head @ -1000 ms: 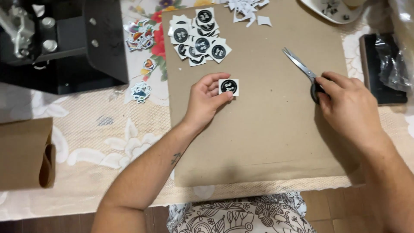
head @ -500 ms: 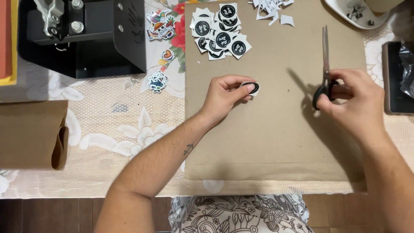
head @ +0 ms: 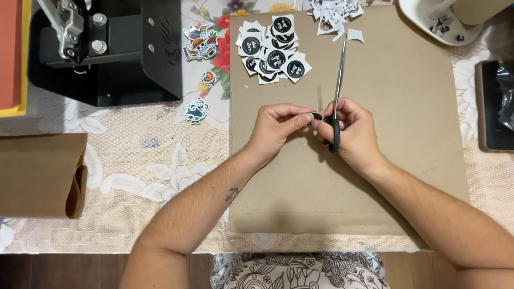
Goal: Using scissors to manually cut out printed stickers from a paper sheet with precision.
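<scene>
My left hand pinches a small round black sticker cut-out by its edge above the brown cardboard sheet. My right hand holds black-handled scissors, blades pointing away from me, right beside the sticker. Both hands meet at the middle of the cardboard. Further back lies a pile of square white cut-outs with black circles.
White paper scraps lie at the far edge of the cardboard. A black press machine stands at the back left, colourful stickers beside it. A brown paper roll sits left, a white dish and a dark tray right.
Both hands have come together at the middle of the cardboard. The scissors swung upright and closed in on the sticker, which my left hand turned edge-on.
</scene>
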